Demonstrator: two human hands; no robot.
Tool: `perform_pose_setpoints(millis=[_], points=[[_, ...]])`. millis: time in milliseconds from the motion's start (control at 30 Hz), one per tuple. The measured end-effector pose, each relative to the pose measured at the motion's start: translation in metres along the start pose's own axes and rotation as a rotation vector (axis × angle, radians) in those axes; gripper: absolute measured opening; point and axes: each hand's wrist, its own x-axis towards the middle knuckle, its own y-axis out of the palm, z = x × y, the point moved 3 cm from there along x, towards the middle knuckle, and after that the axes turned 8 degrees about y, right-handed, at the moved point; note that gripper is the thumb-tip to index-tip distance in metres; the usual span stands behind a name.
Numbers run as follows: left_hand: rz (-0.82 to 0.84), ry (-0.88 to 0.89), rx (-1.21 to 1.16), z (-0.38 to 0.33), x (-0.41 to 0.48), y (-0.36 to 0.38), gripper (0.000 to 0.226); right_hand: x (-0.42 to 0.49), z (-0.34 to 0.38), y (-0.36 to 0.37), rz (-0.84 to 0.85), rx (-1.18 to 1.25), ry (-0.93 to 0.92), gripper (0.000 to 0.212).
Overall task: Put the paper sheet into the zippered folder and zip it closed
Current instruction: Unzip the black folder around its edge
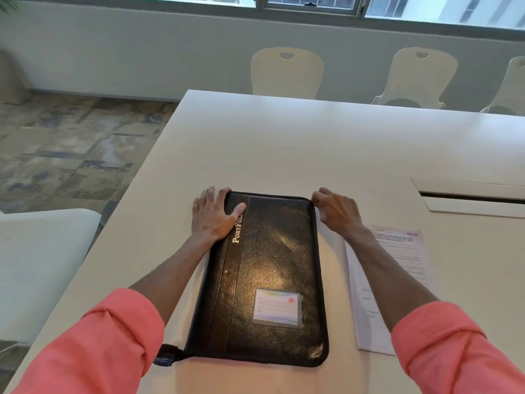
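Observation:
A black zippered folder (264, 277) lies flat and closed on the white table (284, 143), with "Portfolio" lettering along its left strip and a clear card pocket low on the cover. My left hand (214, 216) presses flat on the folder's far left corner, thumb across the lettering. My right hand (335, 209) sits at the far right corner, fingers curled against the zipper edge; whether they pinch the zipper pull is hidden. The printed paper sheet (403, 268) lies on the table to the right of the folder, partly under my right forearm.
A black strap tab (167, 355) sticks out at the folder's near left corner. A cable slot (471, 196) is cut into the table at the right. White chairs (287, 72) stand along the far edge, another seat (42, 265) at the left.

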Motion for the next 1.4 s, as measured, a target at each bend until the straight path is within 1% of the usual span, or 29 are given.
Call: perform_pose_setpoints(millis=[200, 333, 500, 667, 733, 800, 833, 900, 967, 1033, 1100, 1200, 1400], points=[[-0.019, -0.014, 0.048, -0.003, -0.002, 0.0, 0.069, -0.041, 0.0, 0.011, -0.053, 0.128, 0.112, 0.011], [-0.019, -0.039, 0.074, -0.006, -0.006, -0.001, 0.072, -0.063, 0.005, 0.013, -0.057, 0.123, 0.135, 0.007], [-0.034, -0.127, 0.059, -0.019, -0.019, -0.001, 0.076, -0.088, 0.009, 0.011, -0.021, 0.198, 0.163, 0.006], [-0.061, -0.189, -0.009, -0.029, -0.036, -0.006, 0.079, -0.124, 0.008, 0.013, 0.043, 0.254, 0.141, 0.003], [-0.13, -0.142, -0.063, -0.033, -0.043, -0.01, 0.07, -0.135, 0.008, 0.012, 0.048, 0.269, 0.143, 0.002], [-0.236, -0.04, -0.134, -0.039, -0.052, -0.015, 0.054, -0.142, 0.009, 0.011, 0.034, 0.285, 0.162, 0.002], [-0.25, 0.019, -0.159, -0.043, -0.056, -0.016, 0.049, -0.145, 0.01, 0.011, 0.022, 0.292, 0.172, 0.002], [-0.178, 0.149, -0.167, -0.051, -0.065, -0.015, 0.04, -0.149, 0.012, 0.01, 0.0, 0.304, 0.186, 0.002], [-0.046, 0.29, -0.1, -0.059, -0.077, -0.007, 0.038, -0.151, 0.013, 0.01, -0.009, 0.315, 0.196, 0.003], [0.025, 0.396, -0.037, -0.067, -0.094, 0.001, 0.046, -0.152, 0.013, 0.009, -0.018, 0.322, 0.207, 0.005], [0.035, 0.461, -0.024, -0.077, -0.112, 0.008, 0.053, -0.152, 0.013, 0.009, -0.03, 0.321, 0.21, 0.007], [0.069, 0.501, 0.001, -0.09, -0.138, 0.021, 0.062, -0.152, 0.015, 0.009, -0.042, 0.307, 0.209, 0.008], [0.154, 0.401, 0.11, -0.09, -0.165, 0.038, 0.062, -0.161, 0.022, 0.009, -0.082, 0.323, 0.202, 0.004]])
